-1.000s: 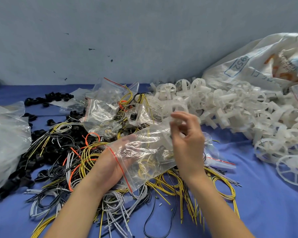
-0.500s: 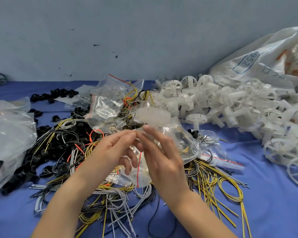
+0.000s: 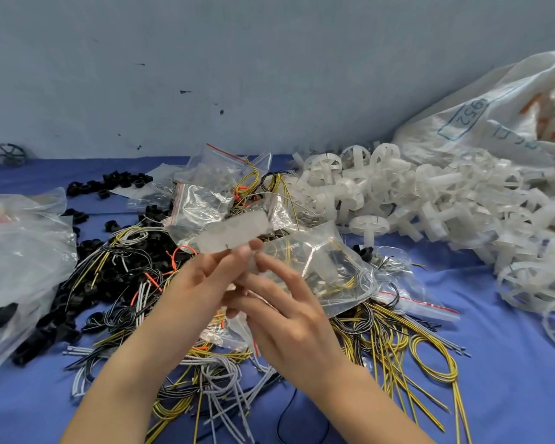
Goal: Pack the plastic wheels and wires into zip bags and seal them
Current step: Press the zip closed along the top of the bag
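My left hand (image 3: 205,283): pinches the zip bag (image 3: 327,264) near its mouth, above the middle of the worktop (image 3: 510,379).
My right hand (image 3: 289,312): fingers on the same bag, touching the left; thumb hidden.
In the bag: yellow and grey wires (image 3: 346,280); a blurred white piece (image 3: 234,233).
Loose wires (image 3: 398,334): heaped toward the near edge.
White wheels (image 3: 430,200): piled by the far right edge.

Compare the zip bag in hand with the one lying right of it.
The held zip bag is raised, pinched by left hand and right hand; the lying zip bag rests on the cloth. The held one bulges, the lying one is flatter. Both are clear, holding wires.
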{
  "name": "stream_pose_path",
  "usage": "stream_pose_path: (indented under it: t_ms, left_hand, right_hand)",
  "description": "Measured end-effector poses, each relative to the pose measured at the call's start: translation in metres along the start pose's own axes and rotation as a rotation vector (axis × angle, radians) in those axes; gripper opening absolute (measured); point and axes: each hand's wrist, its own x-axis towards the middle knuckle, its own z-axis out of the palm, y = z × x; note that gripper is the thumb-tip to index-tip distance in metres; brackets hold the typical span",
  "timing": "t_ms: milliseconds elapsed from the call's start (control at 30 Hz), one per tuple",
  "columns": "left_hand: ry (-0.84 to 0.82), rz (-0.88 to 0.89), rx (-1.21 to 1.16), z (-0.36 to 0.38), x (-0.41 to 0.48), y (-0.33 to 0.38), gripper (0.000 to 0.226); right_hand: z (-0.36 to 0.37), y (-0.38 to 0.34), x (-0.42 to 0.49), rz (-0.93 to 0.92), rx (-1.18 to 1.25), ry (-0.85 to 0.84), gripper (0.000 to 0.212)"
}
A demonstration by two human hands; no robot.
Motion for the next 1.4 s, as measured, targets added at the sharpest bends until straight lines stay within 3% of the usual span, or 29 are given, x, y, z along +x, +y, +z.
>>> stream_pose_path:
  t_ms: [167,300,467,567,700,800,933,1067,1200,1267,1400]
  left_hand:
    - [0.195,0.047,0.186,-0.03,-0.014,0.01,0.034]
    - [0.125,-0.04,0.463,-0.04,-0.036,0.006,0.033]
    - [-0.024,-0.007,0.827,-0.044,-0.056,-0.004,0.033]
    - [-0.041,-0.022,0.836,-0.047,-0.055,-0.006,0.04]
    - [-0.014,-0.04,0.688,-0.037,-0.049,-0.004,0.025]
    - [0.02,0.065,0.84,-0.024,-0.04,-0.001,0.02]
    - [0.057,0.177,1.064,-0.005,-0.03,0.005,0.034]
    - [0.055,0.132,1.222,-0.005,-0.025,0.008,0.041]
    - [-0.053,0.135,1.127,0.009,-0.016,0.009,0.017]
    - [-0.101,0.013,1.086,0.015,-0.006,0.007,0.035]
    - [-0.224,-0.186,0.753,0.021,0.01,0.012,0.026]
  right_hand:
    - [0.005,-0.011,-0.003,0.307,-0.099,0.023,0.037]
    - [0.006,-0.012,-0.005,0.464,-0.26,-0.157,0.05]
    - [0.004,-0.012,-0.005,0.48,-0.349,-0.169,0.018]
    - [0.001,-0.012,-0.006,0.498,-0.311,-0.13,0.017]
    - [-0.001,-0.013,-0.005,0.465,-0.234,0.022,0.016]
    - [-0.002,-0.013,-0.003,0.44,-0.198,0.113,0.02]
    - [-0.007,-0.007,0.001,0.474,-0.164,0.207,0.016]
    - [-0.01,-0.005,0.004,0.474,-0.148,0.284,0.013]
    - [-0.006,-0.012,0.002,0.327,-0.206,0.248,0.016]
    - [-0.006,-0.013,0.002,0.289,-0.224,0.231,0.015]
    - [-0.01,-0.01,0.004,0.295,-0.223,0.254,0.015]
